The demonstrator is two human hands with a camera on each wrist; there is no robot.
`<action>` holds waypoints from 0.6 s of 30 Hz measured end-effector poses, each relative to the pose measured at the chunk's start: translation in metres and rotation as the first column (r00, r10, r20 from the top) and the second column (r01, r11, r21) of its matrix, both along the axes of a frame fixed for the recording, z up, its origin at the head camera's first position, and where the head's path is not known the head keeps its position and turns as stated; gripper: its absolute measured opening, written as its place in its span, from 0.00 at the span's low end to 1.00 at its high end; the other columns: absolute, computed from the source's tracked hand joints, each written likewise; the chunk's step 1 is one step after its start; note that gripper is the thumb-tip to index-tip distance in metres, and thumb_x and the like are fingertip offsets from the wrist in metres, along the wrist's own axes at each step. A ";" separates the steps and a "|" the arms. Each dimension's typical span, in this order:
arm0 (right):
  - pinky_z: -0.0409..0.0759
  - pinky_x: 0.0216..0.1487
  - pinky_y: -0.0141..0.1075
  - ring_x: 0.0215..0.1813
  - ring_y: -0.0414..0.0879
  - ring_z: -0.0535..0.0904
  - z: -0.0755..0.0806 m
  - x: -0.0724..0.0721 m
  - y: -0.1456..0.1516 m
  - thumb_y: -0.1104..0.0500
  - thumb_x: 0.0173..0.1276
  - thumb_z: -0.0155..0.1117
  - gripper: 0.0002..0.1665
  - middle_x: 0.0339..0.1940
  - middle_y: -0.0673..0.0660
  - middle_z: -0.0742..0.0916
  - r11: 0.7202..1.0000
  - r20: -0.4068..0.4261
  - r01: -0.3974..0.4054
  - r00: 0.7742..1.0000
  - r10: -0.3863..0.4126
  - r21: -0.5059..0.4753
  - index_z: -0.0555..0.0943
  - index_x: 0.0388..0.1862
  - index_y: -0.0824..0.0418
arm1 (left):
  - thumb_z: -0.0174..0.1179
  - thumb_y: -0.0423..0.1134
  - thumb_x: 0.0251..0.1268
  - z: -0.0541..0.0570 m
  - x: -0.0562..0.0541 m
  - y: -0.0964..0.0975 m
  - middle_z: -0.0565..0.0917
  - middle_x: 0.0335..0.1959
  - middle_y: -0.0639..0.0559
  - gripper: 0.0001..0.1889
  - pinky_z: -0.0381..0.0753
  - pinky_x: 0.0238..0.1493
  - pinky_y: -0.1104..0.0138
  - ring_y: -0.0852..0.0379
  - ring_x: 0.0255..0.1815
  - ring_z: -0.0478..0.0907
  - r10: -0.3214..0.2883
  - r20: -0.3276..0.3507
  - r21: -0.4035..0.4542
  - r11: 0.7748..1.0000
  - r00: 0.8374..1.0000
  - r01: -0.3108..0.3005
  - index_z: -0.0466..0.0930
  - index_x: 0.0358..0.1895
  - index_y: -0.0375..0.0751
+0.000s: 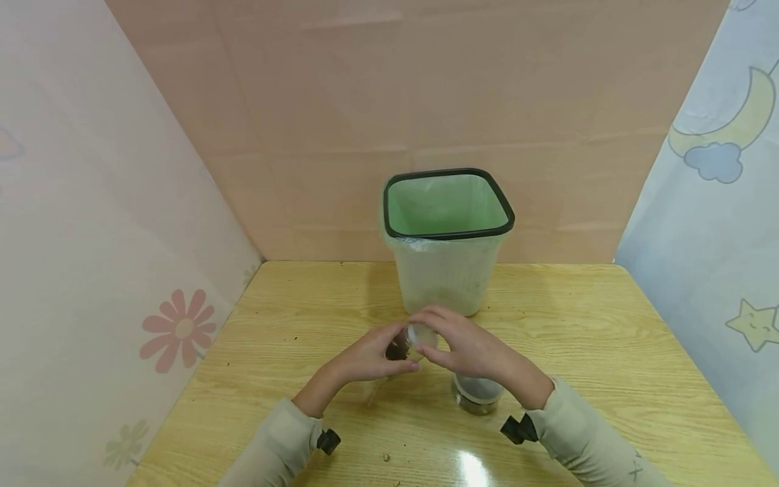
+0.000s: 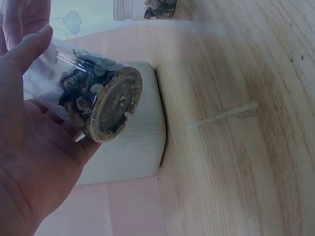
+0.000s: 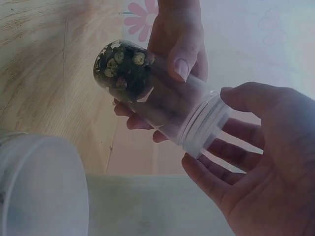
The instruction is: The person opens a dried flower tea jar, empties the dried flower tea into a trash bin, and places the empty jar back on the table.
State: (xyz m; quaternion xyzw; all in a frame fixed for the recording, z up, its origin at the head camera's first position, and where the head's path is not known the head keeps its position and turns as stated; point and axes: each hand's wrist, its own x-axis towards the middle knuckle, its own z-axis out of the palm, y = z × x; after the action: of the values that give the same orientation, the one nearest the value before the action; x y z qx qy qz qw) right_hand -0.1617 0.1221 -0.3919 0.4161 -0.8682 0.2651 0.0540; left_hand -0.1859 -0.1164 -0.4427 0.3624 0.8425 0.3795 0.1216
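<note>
A clear plastic jar with dried flower buds gathered at its bottom is held tilted in the air, in front of the bin. My left hand grips the jar's body, thumb on one side and fingers on the other. Around the translucent lid at the jar's mouth curl the fingers and thumb of my right hand. Whether the lid is tight or loose cannot be seen. A second jar with a whitish lid stands on the table below my right wrist, some dried contents showing inside.
Behind the hands stands a pale green bin with a black rim and a liner bag. On the wooden table lie a thin pale strip and some small crumbs. Patterned walls border the sides.
</note>
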 end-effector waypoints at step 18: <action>0.77 0.64 0.48 0.68 0.50 0.74 0.004 0.003 0.000 0.60 0.70 0.68 0.28 0.68 0.55 0.77 0.996 -0.044 -0.081 0.996 0.080 -0.023 0.75 0.68 0.60 | 0.63 0.56 0.69 0.002 0.001 -0.004 0.86 0.46 0.45 0.31 0.81 0.47 0.68 0.64 0.43 0.80 -0.042 -0.001 0.009 0.999 0.999 0.042 0.67 0.70 0.50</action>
State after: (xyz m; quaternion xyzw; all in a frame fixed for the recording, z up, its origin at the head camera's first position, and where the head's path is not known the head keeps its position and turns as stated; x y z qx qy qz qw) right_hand -0.1583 0.1220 -0.3883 0.4558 -0.8458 0.2689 0.0672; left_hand -0.1850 -0.1199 -0.4411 0.3806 0.8331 0.3805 0.1278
